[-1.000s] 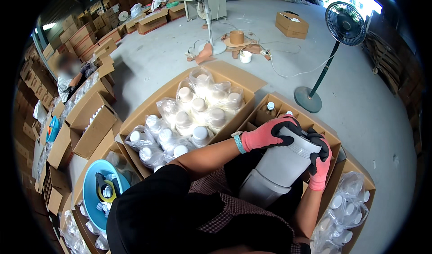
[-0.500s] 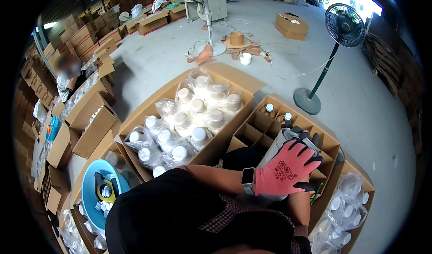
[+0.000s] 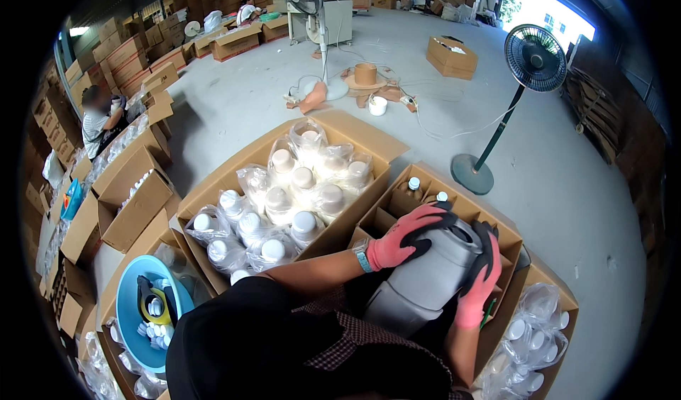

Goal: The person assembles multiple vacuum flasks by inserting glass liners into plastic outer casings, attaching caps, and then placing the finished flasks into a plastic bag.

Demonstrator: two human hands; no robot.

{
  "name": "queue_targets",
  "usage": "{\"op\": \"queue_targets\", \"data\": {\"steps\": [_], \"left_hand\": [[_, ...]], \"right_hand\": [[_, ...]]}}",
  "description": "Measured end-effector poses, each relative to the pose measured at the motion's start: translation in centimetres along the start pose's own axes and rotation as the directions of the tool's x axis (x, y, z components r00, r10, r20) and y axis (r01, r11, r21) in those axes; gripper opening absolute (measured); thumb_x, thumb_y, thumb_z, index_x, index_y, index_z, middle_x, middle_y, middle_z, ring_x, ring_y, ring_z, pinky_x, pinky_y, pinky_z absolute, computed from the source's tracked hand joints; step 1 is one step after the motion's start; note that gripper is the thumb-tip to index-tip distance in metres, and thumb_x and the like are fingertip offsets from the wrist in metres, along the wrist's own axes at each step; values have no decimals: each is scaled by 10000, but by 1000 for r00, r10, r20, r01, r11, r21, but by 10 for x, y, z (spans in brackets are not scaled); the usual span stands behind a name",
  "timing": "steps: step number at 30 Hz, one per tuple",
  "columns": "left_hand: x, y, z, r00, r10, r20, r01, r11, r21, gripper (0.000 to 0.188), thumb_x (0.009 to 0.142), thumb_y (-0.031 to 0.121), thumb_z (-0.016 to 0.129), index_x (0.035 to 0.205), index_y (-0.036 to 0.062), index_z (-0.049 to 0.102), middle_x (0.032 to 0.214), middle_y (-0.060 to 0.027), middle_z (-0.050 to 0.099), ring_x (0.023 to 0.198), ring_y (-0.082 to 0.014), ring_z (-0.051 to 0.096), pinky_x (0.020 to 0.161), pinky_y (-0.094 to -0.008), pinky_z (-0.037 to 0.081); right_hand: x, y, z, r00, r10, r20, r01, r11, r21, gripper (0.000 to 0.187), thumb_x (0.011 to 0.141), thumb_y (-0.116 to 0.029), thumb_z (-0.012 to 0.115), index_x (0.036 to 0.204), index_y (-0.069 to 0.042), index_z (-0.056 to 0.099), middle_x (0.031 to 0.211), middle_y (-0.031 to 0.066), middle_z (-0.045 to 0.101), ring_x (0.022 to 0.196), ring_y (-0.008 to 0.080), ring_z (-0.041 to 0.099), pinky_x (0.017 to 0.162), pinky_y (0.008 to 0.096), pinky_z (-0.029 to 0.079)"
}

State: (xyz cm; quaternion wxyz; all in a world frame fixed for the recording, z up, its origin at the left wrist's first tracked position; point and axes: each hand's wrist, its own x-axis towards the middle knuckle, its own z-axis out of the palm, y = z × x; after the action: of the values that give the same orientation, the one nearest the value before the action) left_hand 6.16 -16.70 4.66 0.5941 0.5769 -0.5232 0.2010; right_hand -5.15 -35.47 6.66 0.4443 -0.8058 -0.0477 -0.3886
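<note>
Both my hands wear pink and black gloves and hold a large grey plastic jug (image 3: 424, 276). My left hand (image 3: 409, 234) lies across its top. My right hand (image 3: 479, 281) grips its right side. The jug tilts over a cardboard box with dividers (image 3: 397, 200), where two white-capped bottles (image 3: 414, 184) stand in the far cells. The lower part of the jug is hidden behind my head and shoulder.
To the left, an open carton (image 3: 213, 194) holds several bagged white-capped bottles. A blue bowl (image 3: 128, 308) with caps lies at lower left. More bagged bottles (image 3: 528, 336) sit at lower right. A standing fan (image 3: 533, 63) is beyond. Another person (image 3: 96, 120) sits far left.
Half a second ago my left hand lay spread over the divided box with no jug showing. Now both hands hold the grey jug above the box.
</note>
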Motion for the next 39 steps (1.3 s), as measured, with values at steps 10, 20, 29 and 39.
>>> {"op": "queue_targets", "data": {"steps": [10,20,29,39], "left_hand": [[-10,-1,7,993,-32,-116,31,999,-13,478,967,129,477,1422,-16,464,1435,-187,495,1340,-251,458,1147,-346,298],[-86,-99,43,782,-242,575,276,961,29,451,955,307,596,1301,18,577,1288,-171,628,1196,-289,586,1055,-386,423],[-94,21,52,748,-433,503,605,757,-249,439,963,218,593,1340,-2,540,1311,-141,616,1193,-205,579,1046,-354,435],[-95,133,-11,570,-629,528,820,469,-328,873,777,162,802,1496,-28,344,1411,-120,525,1289,-175,485,1088,-336,385]], "right_hand": [[4,-44,3,995,-31,98,53,971,-235,573,798,-123,615,1324,74,505,1298,257,593,1252,405,544,1086,436,400],[32,-41,-63,898,-65,435,140,980,-143,514,703,-100,749,1194,-1,633,1204,174,634,1129,365,587,1012,431,436],[28,-206,-46,-48,-395,917,610,716,340,732,794,-584,589,1403,-187,500,1432,164,448,1363,411,352,1142,678,143],[28,-119,-101,619,378,688,28,865,-500,784,914,-550,566,1488,-63,347,1401,305,443,1300,405,473,1059,410,405]]}}
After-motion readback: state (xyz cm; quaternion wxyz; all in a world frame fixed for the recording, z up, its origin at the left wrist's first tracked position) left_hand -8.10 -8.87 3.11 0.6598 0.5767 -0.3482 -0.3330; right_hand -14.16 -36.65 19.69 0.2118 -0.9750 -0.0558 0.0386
